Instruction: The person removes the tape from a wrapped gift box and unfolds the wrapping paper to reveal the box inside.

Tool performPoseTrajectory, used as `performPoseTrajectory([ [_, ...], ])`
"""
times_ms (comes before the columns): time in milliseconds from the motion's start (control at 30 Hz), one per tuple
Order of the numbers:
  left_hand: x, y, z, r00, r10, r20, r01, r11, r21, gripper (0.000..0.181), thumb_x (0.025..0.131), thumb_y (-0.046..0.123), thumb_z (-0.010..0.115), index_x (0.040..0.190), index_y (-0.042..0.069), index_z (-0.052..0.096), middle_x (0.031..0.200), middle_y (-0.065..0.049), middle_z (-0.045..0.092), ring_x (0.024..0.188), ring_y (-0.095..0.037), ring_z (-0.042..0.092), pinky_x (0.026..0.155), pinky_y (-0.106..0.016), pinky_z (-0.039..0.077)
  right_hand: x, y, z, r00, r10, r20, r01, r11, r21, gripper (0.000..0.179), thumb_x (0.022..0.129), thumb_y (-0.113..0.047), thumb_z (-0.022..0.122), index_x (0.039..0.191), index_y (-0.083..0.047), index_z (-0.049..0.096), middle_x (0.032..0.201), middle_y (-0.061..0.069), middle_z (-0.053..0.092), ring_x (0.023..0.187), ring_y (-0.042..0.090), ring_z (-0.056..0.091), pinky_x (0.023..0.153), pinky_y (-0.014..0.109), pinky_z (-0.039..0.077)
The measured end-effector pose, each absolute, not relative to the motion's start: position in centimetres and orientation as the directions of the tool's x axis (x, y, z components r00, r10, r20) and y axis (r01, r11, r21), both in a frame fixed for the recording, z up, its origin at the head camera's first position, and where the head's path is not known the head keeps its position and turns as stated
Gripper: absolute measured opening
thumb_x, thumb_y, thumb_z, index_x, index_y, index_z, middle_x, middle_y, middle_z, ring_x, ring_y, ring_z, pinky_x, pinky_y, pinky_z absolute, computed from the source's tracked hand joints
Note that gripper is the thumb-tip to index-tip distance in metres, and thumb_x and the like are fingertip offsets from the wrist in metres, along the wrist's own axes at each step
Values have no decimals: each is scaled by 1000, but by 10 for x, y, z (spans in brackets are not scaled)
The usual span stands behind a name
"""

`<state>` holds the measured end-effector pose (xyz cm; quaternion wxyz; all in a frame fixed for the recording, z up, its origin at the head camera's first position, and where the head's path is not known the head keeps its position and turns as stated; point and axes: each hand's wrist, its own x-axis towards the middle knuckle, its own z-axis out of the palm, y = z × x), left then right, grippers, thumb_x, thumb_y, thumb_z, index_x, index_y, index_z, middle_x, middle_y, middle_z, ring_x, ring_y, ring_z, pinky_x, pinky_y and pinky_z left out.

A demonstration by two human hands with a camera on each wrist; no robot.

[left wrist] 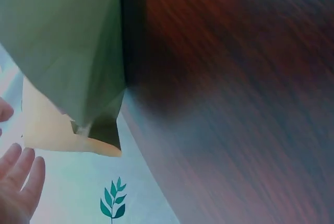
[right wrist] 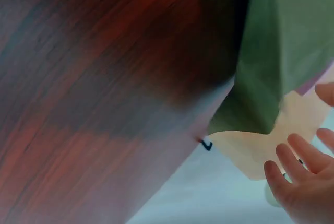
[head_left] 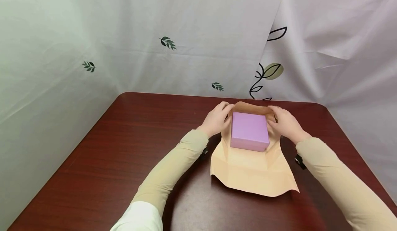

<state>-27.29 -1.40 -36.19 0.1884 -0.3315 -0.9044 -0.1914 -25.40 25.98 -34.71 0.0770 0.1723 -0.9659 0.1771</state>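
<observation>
A purple box (head_left: 249,127) lies on a creased sheet of tan wrapping paper (head_left: 254,176), whose sides and far flap stand up around it. At the far left corner of the paper is my left hand (head_left: 217,119), its fingertips by the raised edge and its thumb near the box's left side. My right hand (head_left: 286,122) mirrors it at the far right corner, thumb close to the box. Both wrist views show fingers (left wrist: 35,177) extended and slightly spread beside the paper. A purple sliver of the box shows in the right wrist view.
Under the paper is a dark red-brown wooden table (head_left: 124,148) with rounded far corners. White curtains (head_left: 186,24) with leaf prints hang behind and along the sides. The near end of the paper lies spread toward me, its edge slightly lifted.
</observation>
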Motion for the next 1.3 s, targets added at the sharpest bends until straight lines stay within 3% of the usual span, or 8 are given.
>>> performPoseTrajectory([
  [133, -272, -15, -365, -692, 567, 447, 681, 717, 146, 43, 92, 15, 58, 133, 6, 50, 137, -18, 39, 124, -30, 43, 99, -40, 42, -261, 264, -355, -910, -360, 204, -408, 867, -287, 66, 86, -7, 60, 141, 13, 30, 136, 35, 41, 124, 52, 37, 103, 60, 28],
  [267, -272, -17, -367, -717, 605, 344, 646, 763, 5, 55, 93, 24, 59, 141, 6, 41, 151, -22, 19, 141, -36, 20, 112, -46, 25, -266, 267, -361, -918, -363, 160, -394, 882, -257, 74, 86, -10, 61, 145, 11, 21, 140, 35, 36, 124, 55, 33, 103, 62, 27],
  [500, -275, -16, -373, -775, 612, 156, 589, 789, -174, 58, 97, 37, 48, 146, 9, 35, 160, -12, -3, 147, -30, -4, 117, -45, 2, -272, 271, -370, -945, -327, 20, -324, 925, -198, 77, 88, -22, 58, 146, 9, 19, 147, 31, 25, 126, 56, 23, 101, 66, 24],
  [733, -278, -13, -376, -777, 628, 41, 598, 756, -266, 72, 94, 44, 52, 151, 9, 24, 160, -5, 6, 148, -24, -2, 118, -44, 2, -272, 272, -378, -963, -257, -80, -241, 955, -175, 73, 94, -32, 49, 145, 10, 19, 148, 33, 19, 133, 53, 12, 104, 66, 9],
  [900, -280, -15, -378, -811, 581, -70, 575, 768, -281, 77, 92, 47, 55, 152, 11, 21, 160, -2, 12, 148, -22, -2, 118, -43, 1, -272, 276, -382, -963, -239, -127, -223, 966, -131, 73, 98, -39, 42, 146, 10, 19, 150, 32, 16, 134, 53, 10, 105, 66, 6],
  [1033, -280, -18, -380, -831, 534, -156, 557, 796, -238, 70, 94, 51, 48, 150, 13, 29, 158, -1, 19, 148, -23, -2, 117, -46, 1, -270, 279, -388, -958, -236, -165, -223, 971, -91, 73, 99, -43, 37, 145, 11, 20, 150, 31, 18, 134, 53, 12, 106, 66, 7],
  [1300, -283, -27, -389, -848, 460, -264, 495, 865, -82, 65, 97, 52, 40, 149, 15, 30, 157, 0, 22, 147, -23, 6, 117, -46, 5, -270, 281, -393, -938, -260, -229, -241, 964, -109, 73, 99, -43, 36, 145, 11, 20, 150, 31, 17, 134, 54, 12, 105, 66, 9],
])
